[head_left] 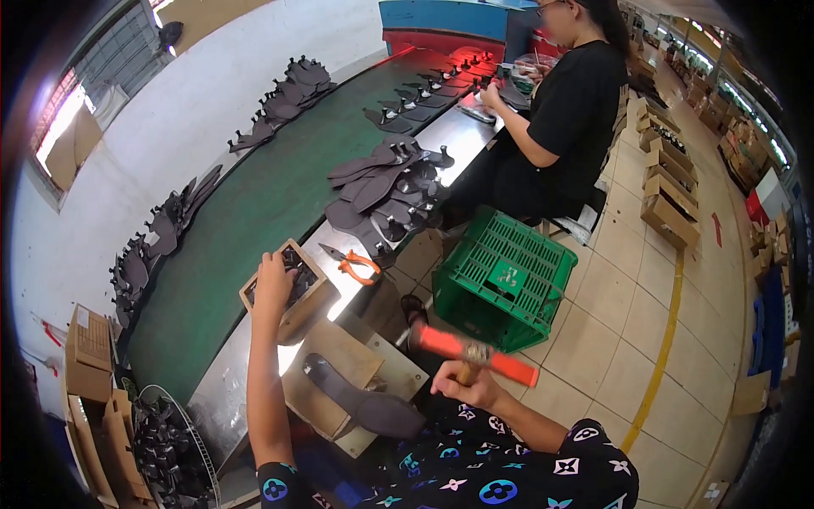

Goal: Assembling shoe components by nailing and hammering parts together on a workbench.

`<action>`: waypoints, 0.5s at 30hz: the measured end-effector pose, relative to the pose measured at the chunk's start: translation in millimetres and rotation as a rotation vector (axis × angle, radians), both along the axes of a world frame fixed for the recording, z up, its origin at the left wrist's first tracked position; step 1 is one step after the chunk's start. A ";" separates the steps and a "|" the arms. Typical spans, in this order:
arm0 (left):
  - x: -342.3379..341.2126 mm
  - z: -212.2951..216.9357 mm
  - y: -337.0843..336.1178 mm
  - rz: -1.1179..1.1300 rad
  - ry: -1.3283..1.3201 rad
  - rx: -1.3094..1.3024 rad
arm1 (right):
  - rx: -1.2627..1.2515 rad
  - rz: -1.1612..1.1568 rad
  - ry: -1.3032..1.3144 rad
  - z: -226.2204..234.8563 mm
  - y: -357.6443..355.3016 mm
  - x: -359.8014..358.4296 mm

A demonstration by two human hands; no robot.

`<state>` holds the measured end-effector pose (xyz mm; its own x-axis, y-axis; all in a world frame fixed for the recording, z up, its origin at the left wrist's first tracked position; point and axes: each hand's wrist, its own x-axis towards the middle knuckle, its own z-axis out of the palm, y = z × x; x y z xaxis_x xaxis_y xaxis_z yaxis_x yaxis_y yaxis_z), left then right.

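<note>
The right hand [466, 387] clasps the hammer [476, 355] by its handle, while the left hand [273, 282] dips into the box [309, 310] of black parts [300, 281] – whether its fingers pinch one, I cannot tell. The sole [373, 407] lies on the board [356, 360] before the person with no black part visible on it, so its work seems barely begun. Up the bench, a pile [371, 185] of soles already bears such parts – apparently done.
</note>
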<state>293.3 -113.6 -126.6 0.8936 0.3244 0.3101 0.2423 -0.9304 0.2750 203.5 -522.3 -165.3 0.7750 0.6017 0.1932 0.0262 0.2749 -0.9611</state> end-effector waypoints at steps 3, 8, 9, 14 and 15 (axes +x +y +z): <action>10.9 12.5 2.3 -0.023 0.169 -0.040 | 0.034 -0.019 0.077 -0.2 -5.9 14.1; 3.0 16.1 3.3 -0.092 0.090 -0.048 | 0.064 -0.002 0.228 3.2 -21.7 20.9; -0.8 17.7 5.5 -0.071 0.047 -0.119 | 0.065 0.001 0.228 7.3 -21.8 23.0; -30.7 29.3 4.7 -0.051 -0.202 -0.296 | -0.005 -0.208 -0.063 15.1 -21.5 42.0; -37.1 38.9 -4.1 -0.024 -0.220 -0.479 | -0.006 -0.219 -0.040 15.7 -20.5 44.4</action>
<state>256.2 -117.7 -87.7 0.8331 0.4557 0.3136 0.1108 -0.6929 0.7125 247.9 -542.8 -149.6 0.8793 0.4207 0.2233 0.1226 0.2532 -0.9596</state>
